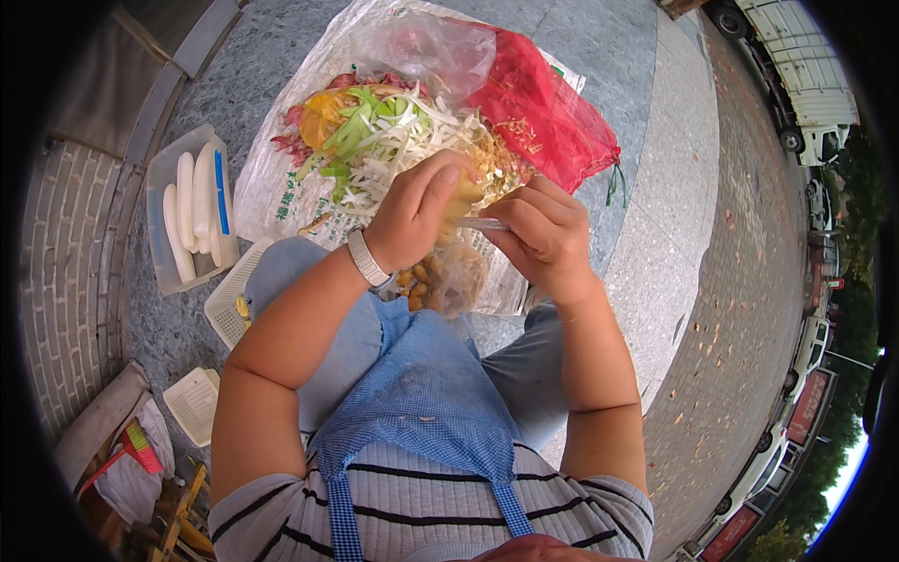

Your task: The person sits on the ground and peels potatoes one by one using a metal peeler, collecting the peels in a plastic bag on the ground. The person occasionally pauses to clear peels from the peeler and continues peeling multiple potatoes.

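My left hand (428,204), with a watch at the wrist, is closed around a pale yellow piece of peeled root, probably ginger (463,197). My right hand (537,228) grips a thin metal tool (481,223), likely a knife or peeler, whose end touches the piece. Beyond my hands, a pile of white and green vegetable peelings (393,133) lies on a white woven sack (263,175). A red mesh bag (541,105) and a clear plastic bag (428,53) rest on it too. Between my knees is a clear bag of brown, knobbly pieces (439,281).
At the left, a plastic bin (163,249) holds several long white peeled vegetables (185,204). Beside my left knee are a white perforated basket (226,302) and another pale basket (193,404). A red brush (140,449) lies lower left. Parked vehicles stand far right.
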The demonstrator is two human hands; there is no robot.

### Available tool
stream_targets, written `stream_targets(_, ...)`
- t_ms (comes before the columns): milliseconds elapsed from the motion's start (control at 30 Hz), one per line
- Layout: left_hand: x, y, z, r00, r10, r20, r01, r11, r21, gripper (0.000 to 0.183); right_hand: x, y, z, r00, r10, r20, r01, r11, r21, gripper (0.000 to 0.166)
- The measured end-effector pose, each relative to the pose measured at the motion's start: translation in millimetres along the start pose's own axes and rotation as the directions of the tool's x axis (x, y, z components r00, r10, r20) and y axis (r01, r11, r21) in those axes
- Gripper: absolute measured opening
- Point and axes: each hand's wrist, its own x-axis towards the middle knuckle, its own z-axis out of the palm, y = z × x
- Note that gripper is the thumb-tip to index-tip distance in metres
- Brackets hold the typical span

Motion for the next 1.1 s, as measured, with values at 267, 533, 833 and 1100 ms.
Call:
stream_targets(267, 1.0, -18.2, 20.1, 0.83, -0.542, -0.131, 0.326, 0.662, -0.675, 0.039, -3.2, 5.1, 19.8, 0.957, 0.185, -0.223, -0.215, 0.969, -0.122, 0.027)
stream_targets(533, -2.1, -18.5, 10.3, 0.867, -0.499, 0.006, 0.374, 0.641, -0.67, 0.04, 0.7, 17.1, 17.4, 0.942, 0.276, -0.192, -0.258, 0.96, 0.113, 0.022)
stream_targets(833, -2.3, -19.0, 8.7, 0.89, -0.456, -0.004, 0.398, 0.781, -0.48, 0.037, 1.7, 18.6, 7.4, 0.971, 0.195, -0.142, -0.183, 0.979, 0.095, 0.023)
stream_targets(1100, -1.6, -38.9, 12.1, 0.962, -0.251, -0.11, 0.232, 0.959, -0.162, 0.037, 5.8, 18.1, 11.9, 0.992, 0.098, -0.078, -0.108, 0.983, -0.149, 0.024)
